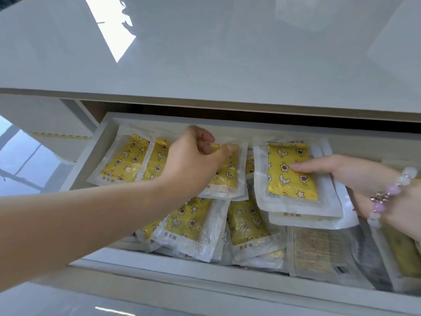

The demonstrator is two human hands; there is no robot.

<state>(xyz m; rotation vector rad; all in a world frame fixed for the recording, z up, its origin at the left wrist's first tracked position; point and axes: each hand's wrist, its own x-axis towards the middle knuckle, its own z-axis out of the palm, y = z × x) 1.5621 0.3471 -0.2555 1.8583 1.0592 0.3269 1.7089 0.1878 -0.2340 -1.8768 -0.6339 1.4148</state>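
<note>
In the open white drawer (159,266), loose clear plastic packets (196,226) with yellow star-printed filling overlap. The right hand (364,179) clamps a neat stack (293,179) of them, thumb on top, likely to collect them. The left hand (193,156) pinches 1 packet (227,179) by its back edge, probably to add it.

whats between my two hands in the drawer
Head view: between the left hand, pinching one yellow packet, and the right hand, gripping a stack, a partly covered packet shows.
</note>
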